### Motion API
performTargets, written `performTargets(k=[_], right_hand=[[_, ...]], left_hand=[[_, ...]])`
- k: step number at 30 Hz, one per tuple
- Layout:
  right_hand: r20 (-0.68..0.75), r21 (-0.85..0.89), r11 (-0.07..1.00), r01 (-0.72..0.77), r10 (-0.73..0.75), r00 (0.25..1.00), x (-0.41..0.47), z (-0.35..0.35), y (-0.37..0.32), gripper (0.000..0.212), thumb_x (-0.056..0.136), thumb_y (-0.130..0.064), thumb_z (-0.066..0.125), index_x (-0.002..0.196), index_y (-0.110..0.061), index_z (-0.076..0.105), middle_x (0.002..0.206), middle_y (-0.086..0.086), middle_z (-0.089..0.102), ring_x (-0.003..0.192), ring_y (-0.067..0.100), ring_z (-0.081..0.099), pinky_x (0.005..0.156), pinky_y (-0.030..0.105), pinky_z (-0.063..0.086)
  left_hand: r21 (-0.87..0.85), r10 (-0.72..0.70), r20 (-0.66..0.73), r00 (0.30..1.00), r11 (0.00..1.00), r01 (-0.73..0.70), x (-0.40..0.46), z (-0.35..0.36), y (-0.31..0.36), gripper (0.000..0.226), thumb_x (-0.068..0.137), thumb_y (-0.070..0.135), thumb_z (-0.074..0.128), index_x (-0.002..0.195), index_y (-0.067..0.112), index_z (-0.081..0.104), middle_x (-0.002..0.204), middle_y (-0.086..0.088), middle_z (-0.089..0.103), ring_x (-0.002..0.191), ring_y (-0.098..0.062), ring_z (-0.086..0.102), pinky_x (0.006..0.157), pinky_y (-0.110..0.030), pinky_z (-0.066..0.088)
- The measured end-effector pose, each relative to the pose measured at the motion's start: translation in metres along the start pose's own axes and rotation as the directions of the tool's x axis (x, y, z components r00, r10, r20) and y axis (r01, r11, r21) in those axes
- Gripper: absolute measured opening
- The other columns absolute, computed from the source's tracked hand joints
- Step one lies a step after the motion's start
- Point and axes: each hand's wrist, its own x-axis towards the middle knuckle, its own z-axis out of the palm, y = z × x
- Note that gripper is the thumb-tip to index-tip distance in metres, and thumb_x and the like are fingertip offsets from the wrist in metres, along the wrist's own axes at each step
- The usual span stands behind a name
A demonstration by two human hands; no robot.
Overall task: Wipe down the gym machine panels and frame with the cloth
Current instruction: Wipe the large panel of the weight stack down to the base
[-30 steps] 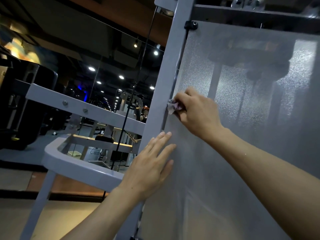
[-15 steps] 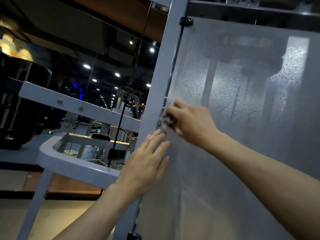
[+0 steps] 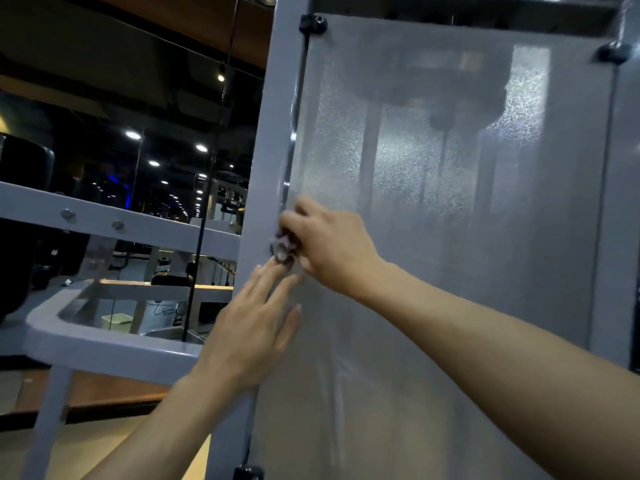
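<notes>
Cloth (image 3: 281, 249), small soft wad, pinched in right hand (image 3: 329, 247) at seam btwn frosted panel (image 3: 450, 237) & grey frame upright (image 3: 266, 168). Left hand (image 3: 249, 334) spread flat below. Limp, light, prob best kept bunched at fingertips.

Your panel (image 3: 450, 237) is a frosted, speckled grey, glinting pale where light catches its pebbled grain, with faint whitish streaks low down. The frame (image 3: 266, 133) beside it is plain light grey; its clips (image 3: 313, 23) are black. The cloth (image 3: 281, 249) at your fingers shows whitish grey with a pinkish tinge. Behind, the ceiling (image 3: 156, 15) runs brown, dotted with white lights.
</notes>
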Motion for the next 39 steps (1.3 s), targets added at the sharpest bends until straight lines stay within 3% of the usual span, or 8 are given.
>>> performTargets(k=[6,11,16,20,26,30,36,39], right_hand=[[-0.145,-0.046,0.985,-0.166,0.158,0.977,0.015,-0.011,0.025,0.015,0.085,-0.022,0.071,0.1,-0.02,0.069,0.096,0.004,0.061,0.064,0.038,0.062,0.053,0.032,0.028],[-0.056,-0.091,0.982,0.165,-0.171,0.984,-0.015,0.003,0.002,0.015,0.084,-0.029,0.055,0.084,-0.019,0.067,0.082,0.004,0.06,0.044,0.03,0.05,0.053,0.028,0.021],[-0.21,-0.116,0.99,-0.078,0.052,0.976,0.005,-0.016,0.032,0.016,0.081,-0.025,0.079,0.087,-0.016,0.068,0.083,0.005,0.061,0.045,0.034,0.051,0.049,0.028,0.023],[-0.077,-0.161,0.959,0.233,-0.248,0.966,-0.019,0.003,0.018,0.012,0.084,-0.023,0.075,0.084,-0.019,0.064,0.081,0.005,0.058,0.046,0.029,0.054,0.054,0.03,0.023],[-0.221,-0.188,0.98,0.063,-0.105,0.97,0.01,-0.012,0.041,0.017,0.089,-0.032,0.064,0.09,-0.015,0.065,0.081,0.008,0.059,0.061,0.033,0.059,0.058,0.035,0.033],[-0.13,-0.213,0.915,0.344,-0.375,0.918,-0.012,0.014,0.018,0.008,0.085,-0.021,0.069,0.086,-0.019,0.061,0.081,0.006,0.058,0.067,0.029,0.056,0.061,0.036,0.031],[-0.208,-0.232,0.964,0.127,-0.177,0.962,0.005,0.005,0.033,0.015,0.086,-0.029,0.073,0.089,-0.018,0.063,0.082,0.008,0.059,0.068,0.032,0.057,0.062,0.038,0.035],[-0.136,-0.198,0.925,0.324,-0.353,0.926,-0.014,0.02,0.016,0.013,0.086,-0.023,0.074,0.088,-0.021,0.062,0.082,0.007,0.057,0.067,0.029,0.055,0.062,0.037,0.033]], left_hand=[[0.004,0.044,-0.052,0.998,0.999,-0.044,0.0,0.003,-0.002,0.042,0.102,0.034,0.043,0.136,0.015,0.059,0.155,-0.003,0.048,0.151,-0.019,0.034,0.124,-0.031,0.023],[0.013,0.013,-0.016,1.0,1.0,-0.013,0.001,-0.003,0.002,0.044,0.099,0.035,0.043,0.139,0.019,0.055,0.147,0.0,0.049,0.14,-0.024,0.046,0.105,-0.043,0.05],[0.026,0.014,-0.034,0.999,1.0,-0.013,0.0,-0.002,0.002,0.035,0.103,0.023,0.056,0.137,0.017,0.057,0.148,0.001,0.05,0.15,-0.017,0.035,0.114,-0.036,0.038],[0.029,0.004,-0.026,1.0,1.0,-0.003,0.002,-0.006,0.005,0.037,0.102,0.024,0.056,0.138,0.018,0.057,0.145,0.002,0.05,0.144,-0.019,0.04,0.108,-0.041,0.047],[0.032,-0.007,-0.025,1.0,0.999,0.008,0.0,-0.005,0.004,0.034,0.103,0.025,0.056,0.137,0.017,0.058,0.147,0.0,0.052,0.149,-0.015,0.033,0.114,-0.034,0.036],[0.035,-0.024,0.002,1.0,0.999,0.024,0.0,-0.008,0.007,0.037,0.103,0.031,0.05,0.138,0.019,0.056,0.14,0.001,0.051,0.133,-0.02,0.047,0.102,-0.038,0.05],[0.056,-0.008,0.003,1.0,0.998,0.008,-0.006,-0.007,0.004,0.042,0.103,0.037,0.041,0.137,0.018,0.058,0.148,0.0,0.052,0.145,-0.017,0.038,0.116,-0.028,0.031],[0.051,-0.007,0.016,1.0,0.999,0.006,-0.006,-0.013,0.007,0.04,0.101,0.036,0.042,0.134,0.019,0.056,0.135,0.002,0.055,0.128,-0.02,0.051,0.103,-0.035,0.046]])
